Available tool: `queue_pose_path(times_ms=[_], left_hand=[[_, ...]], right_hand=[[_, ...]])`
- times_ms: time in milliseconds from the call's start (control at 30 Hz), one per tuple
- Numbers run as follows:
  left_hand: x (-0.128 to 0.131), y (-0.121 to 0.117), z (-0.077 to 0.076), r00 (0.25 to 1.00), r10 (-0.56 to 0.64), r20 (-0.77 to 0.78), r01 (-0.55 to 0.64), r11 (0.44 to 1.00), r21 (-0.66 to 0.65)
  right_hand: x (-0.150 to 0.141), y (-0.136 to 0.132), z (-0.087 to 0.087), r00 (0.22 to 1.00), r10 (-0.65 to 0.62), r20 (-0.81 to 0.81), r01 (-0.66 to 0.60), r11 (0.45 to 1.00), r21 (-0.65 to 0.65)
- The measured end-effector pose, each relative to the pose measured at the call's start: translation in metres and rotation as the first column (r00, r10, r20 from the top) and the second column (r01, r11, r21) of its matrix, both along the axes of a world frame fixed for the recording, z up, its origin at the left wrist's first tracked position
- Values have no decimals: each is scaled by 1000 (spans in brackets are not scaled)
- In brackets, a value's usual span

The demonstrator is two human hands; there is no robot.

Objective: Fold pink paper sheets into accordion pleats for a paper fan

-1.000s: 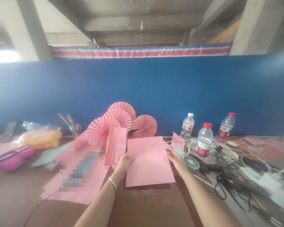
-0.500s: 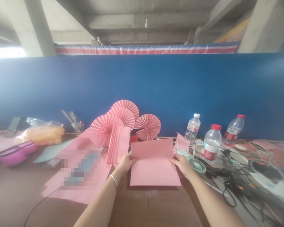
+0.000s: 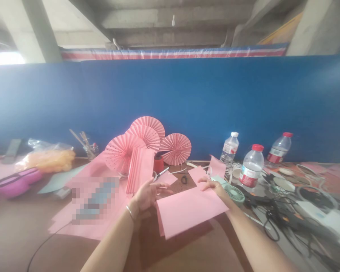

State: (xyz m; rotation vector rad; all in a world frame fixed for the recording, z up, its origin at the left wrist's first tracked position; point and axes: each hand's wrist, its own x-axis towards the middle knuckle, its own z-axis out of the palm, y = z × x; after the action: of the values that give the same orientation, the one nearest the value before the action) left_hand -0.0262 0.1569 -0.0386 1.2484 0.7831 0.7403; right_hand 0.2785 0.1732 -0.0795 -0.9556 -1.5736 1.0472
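A sheet of pink paper [image 3: 191, 211], folded over with a crease along one edge, is held tilted above the brown table. My right hand [image 3: 214, 187] grips its upper right edge between thumb and fingers. At the paper's upper left my left hand [image 3: 147, 194] is open, fingers apart and palm partly turned up, seemingly just off the sheet. Behind the left hand stands an accordion-pleated strip of pink paper [image 3: 141, 166]. Several round pink paper fans [image 3: 177, 149] lean beyond it. A thin silver tool [image 3: 161, 172] lies just past my left fingers, partly hidden.
Pink sheets [image 3: 70, 223] lie at left, under a blurred-out patch. Plastic bottles [image 3: 252, 168], a small green fan [image 3: 234, 192] and tangled black cables [image 3: 274, 215] crowd the right. A red object [image 3: 158, 165] sits behind the pleated strip. A blue partition [image 3: 170, 94] closes the back.
The pink sheet, previously spread and held by both hands, is now folded over and turned at an angle. My left hand has come off its edge and opened; the right hand still grips it.
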Motion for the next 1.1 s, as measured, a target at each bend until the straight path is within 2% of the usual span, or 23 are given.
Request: queue_pose_path(times_ms=[67,133,233,300,400,467,500,533,600,667,767,900,1100], left_hand=[[0,-2,0,986,-160,54,167,976,-138],[4,-5,0,962,-270,28,270,942,-199],[16,-11,-2,910,-394,-126,373,914,-161],[23,-14,-3,888,-410,-209,398,912,-100],[29,-14,-5,929,-264,-259,277,961,14],[29,-11,-6,971,-113,-211,129,989,67],[29,-10,-7,985,-42,-167,54,996,69],[29,-8,-8,993,20,-119,-13,998,59],[30,-5,-9,994,103,-44,-102,994,30],[32,-4,-11,991,134,-22,-133,991,25],[35,-5,-16,990,130,-51,-129,991,26],[38,-9,-18,988,139,-64,-138,990,16],[37,-9,-12,990,120,-73,-120,993,12]], right_hand=[[-9,-6,5,998,69,-8,-69,996,-49],[-21,-13,10,991,130,10,-129,988,-83],[-41,-23,14,986,157,48,-153,985,-75],[-49,-25,14,988,147,54,-144,988,-52],[-52,-20,10,999,19,-43,-22,998,-67],[-51,-15,5,971,-164,-174,142,981,-132],[-51,-14,2,937,-258,-234,210,955,-210],[-52,-13,0,924,-285,-256,220,942,-254],[-56,-14,-3,930,-258,-262,171,934,-313],[-62,-18,-2,951,-252,-180,206,949,-238],[-68,-23,1,933,-354,-61,347,933,-96],[-68,-25,-1,906,-424,-19,422,904,-72],[-66,-21,-6,912,-411,11,411,911,-42]])
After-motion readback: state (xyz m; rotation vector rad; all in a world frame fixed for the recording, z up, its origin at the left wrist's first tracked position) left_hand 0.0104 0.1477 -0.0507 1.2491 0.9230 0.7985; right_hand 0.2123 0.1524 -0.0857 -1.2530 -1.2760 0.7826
